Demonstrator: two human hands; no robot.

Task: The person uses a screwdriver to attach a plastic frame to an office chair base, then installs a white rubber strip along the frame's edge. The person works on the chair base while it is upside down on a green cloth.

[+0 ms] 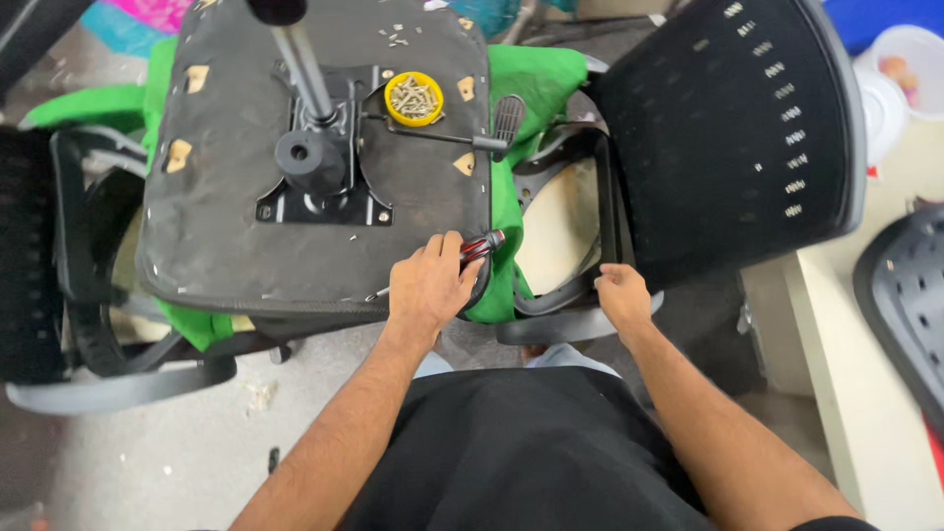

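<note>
An upturned chair seat [246, 226] lies across green fabric [526, 88], its metal base plate [324, 187] facing up, a yellow lid of screws [414, 98] just beside it. At the seat's near right corner the left hand [428, 285] has its fingers clamped on a red-and-black screwdriver [482, 246]. Further right, the right hand [622, 295] grips the black armrest frame [560, 295], fingers closed on it.
</note>
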